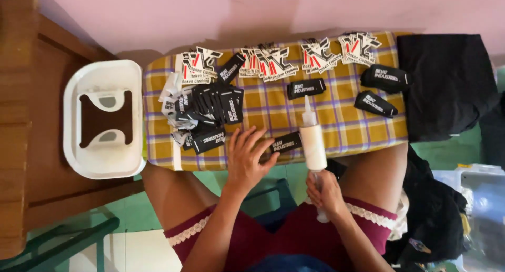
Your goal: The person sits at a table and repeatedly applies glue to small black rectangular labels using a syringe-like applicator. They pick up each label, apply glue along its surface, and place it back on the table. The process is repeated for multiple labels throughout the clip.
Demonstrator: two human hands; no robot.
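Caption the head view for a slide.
Left hand on a black label; right hand holding a white bottle over a checked board.

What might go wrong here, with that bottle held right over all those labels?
The white squeeze bottle in the right hand points its nozzle over the checked cloth; a drip might stain it. The left hand pins one black label near the board's front edge, so it may slip off. The heaped black labels could snag and scatter.

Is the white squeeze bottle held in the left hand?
No, the right hand grips the white squeeze bottle; the left hand rests on the checked cloth.
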